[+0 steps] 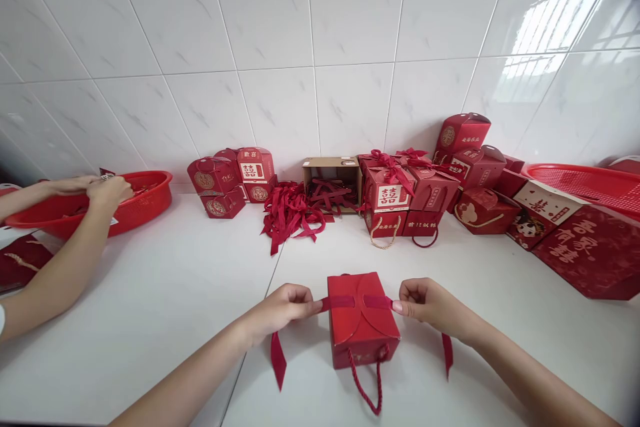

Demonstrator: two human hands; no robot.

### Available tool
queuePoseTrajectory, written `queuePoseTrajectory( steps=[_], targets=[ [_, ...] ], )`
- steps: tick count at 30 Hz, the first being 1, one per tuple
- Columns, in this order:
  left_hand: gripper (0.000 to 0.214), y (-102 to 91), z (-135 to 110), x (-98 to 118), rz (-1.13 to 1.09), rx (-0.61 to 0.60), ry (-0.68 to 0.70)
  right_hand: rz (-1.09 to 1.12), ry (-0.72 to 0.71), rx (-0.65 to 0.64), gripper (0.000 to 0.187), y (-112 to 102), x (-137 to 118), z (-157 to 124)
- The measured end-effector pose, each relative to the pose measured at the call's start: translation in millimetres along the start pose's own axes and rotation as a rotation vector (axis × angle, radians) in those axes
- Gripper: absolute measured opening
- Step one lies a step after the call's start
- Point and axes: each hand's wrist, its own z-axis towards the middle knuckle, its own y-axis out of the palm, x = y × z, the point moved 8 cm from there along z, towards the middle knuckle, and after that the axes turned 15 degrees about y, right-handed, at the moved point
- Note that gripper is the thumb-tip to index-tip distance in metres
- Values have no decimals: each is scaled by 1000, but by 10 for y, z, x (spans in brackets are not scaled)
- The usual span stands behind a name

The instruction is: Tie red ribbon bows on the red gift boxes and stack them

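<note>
A red gift box [353,327] stands on the white table in front of me, its top flaps folded together. A dark red rope handle [367,395] hangs down its near side. Crimson ribbon [379,302] runs through the slots in the top and comes out left and right. My left hand [287,310] pinches the ribbon just left of the box, with a tail dangling below. On the other side, my right hand [425,307] pinches the ribbon too, its loose end hanging under the fingers. Both hands are closed and apart from the box itself.
Behind lie a heap of red ribbons [293,210] and an open cardboard box [333,163] of more ribbon. Red gift boxes are stacked at back left [225,183], centre [410,193] and right [483,167]. At left, another person's hands [107,190] work over a red basin [145,210].
</note>
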Motion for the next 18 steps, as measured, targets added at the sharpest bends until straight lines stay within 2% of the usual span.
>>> queuePoseTrajectory(
  steps=[3, 5, 9, 10, 11, 12, 15, 16, 18],
  targets=[
    [43, -101, -69, -101, 73, 44, -4, 6, -3, -9, 49, -5, 12, 3],
    [39, -199, -140, -89, 159, 118, 57, -42, 11, 49, 47, -82, 46, -20],
    [32, -429, -396, 110, 524, 411, 222, -189, -37, 441, 37, -423, 36, -232],
    [32, -424, -464, 187, 619, 456, 266, -216, -67, 507, 34, -466, 4, -314],
    [33, -376, -511, 253, 687, 460, 302, -242, -86, 513, 33, -461, -26, -378],
    [37, -290, -532, 292, 723, 420, 319, -272, -88, 455, 34, -406, -49, -419],
    [46, 90, -500, 282, 704, 164, 283, -374, -39, 122, 41, -76, -65, -486],
    [45, 199, -483, 266, 673, 102, 265, -397, -39, 48, 39, 21, -74, -507],
    [34, 329, -444, 227, 544, 63, 227, -409, -75, 13, 32, 139, -102, -517]
  ],
)
